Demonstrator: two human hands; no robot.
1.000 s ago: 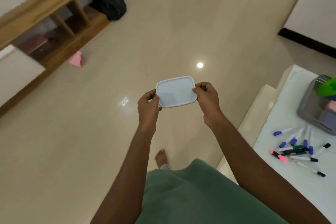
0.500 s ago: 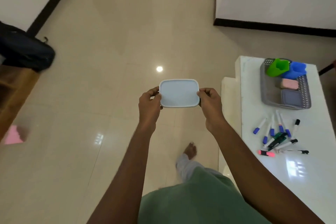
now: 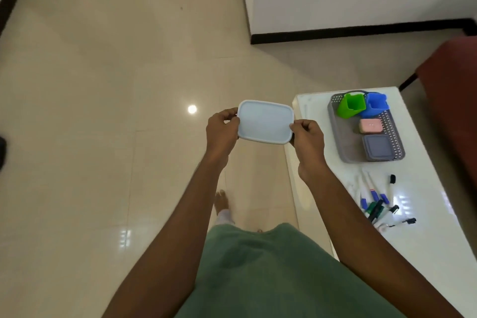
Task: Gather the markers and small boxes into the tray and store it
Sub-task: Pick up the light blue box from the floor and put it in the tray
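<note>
The right forearm hides part of the markers (image 3: 375,204) scattered on the white table (image 3: 426,253) just below the grey tray (image 3: 344,142). Left of the tray, left hand (image 3: 221,131) and right hand (image 3: 308,143) pinch a pale lidded box (image 3: 265,121) by its short ends.

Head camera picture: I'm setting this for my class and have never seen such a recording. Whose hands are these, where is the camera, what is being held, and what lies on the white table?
No machine here: a person wears one wide-angle camera on the head, looking down at their own arms. The left hand and right hand each pinch an end of a pale blue box above the floor. To the right stands a white table. On it a grey tray holds a green cup, a blue cup, a pink box and a grey box. Loose markers lie on the table beside the tray.
</note>
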